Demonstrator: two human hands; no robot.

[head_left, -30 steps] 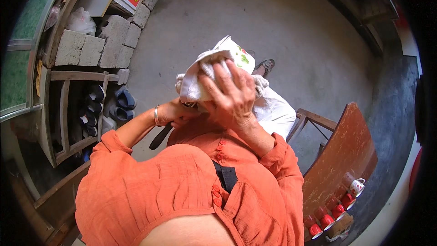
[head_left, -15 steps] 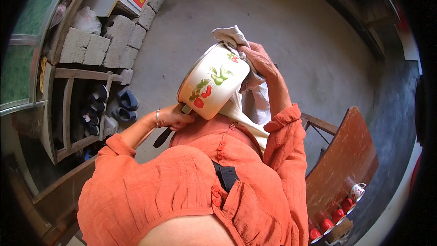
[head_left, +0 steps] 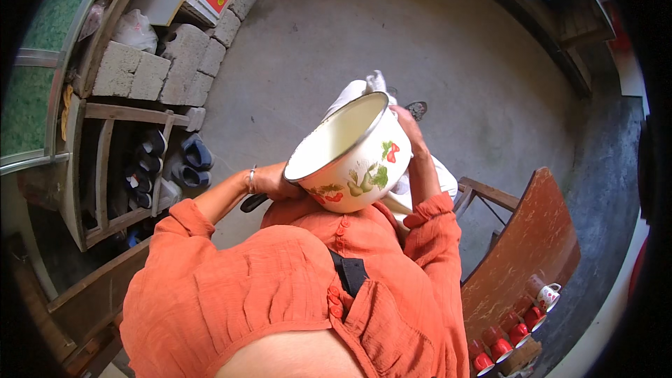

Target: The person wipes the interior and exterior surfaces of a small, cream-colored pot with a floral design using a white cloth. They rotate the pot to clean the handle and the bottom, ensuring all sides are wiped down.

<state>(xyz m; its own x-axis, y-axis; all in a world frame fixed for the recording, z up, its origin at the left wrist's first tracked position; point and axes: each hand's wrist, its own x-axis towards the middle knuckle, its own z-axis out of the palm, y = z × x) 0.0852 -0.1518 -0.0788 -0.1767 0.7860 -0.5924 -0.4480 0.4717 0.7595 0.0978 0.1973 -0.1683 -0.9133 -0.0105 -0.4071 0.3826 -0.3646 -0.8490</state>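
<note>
A cream enamel saucepan (head_left: 378, 175) with printed fruit and a dark rim is tilted in front of my waist, its bare inside facing up and to the left. My left hand (head_left: 271, 183) is closed round its black handle (head_left: 253, 202), whose end sticks out below the fist. At the far right side of the pan is my right hand (head_left: 409, 129), pressing a pale cloth (head_left: 376, 82) to the outer wall. Most of the right fingers are hidden behind the pan. A tip of the cloth shows above the rim.
To the right stands a brown tabletop (head_left: 525, 238) with several red cups (head_left: 501, 348) and a patterned mug (head_left: 548, 297) along its edge. Left are a wooden rack of shoes (head_left: 150, 161), dark slippers (head_left: 196, 161) and grey blocks (head_left: 183, 63). Concrete floor (head_left: 490, 63) lies ahead.
The pan has turned so that its inside now shows, and has shifted slightly right and nearer. My right hand has moved lower, behind the pan, with the cloth. My left hand keeps the handle.
</note>
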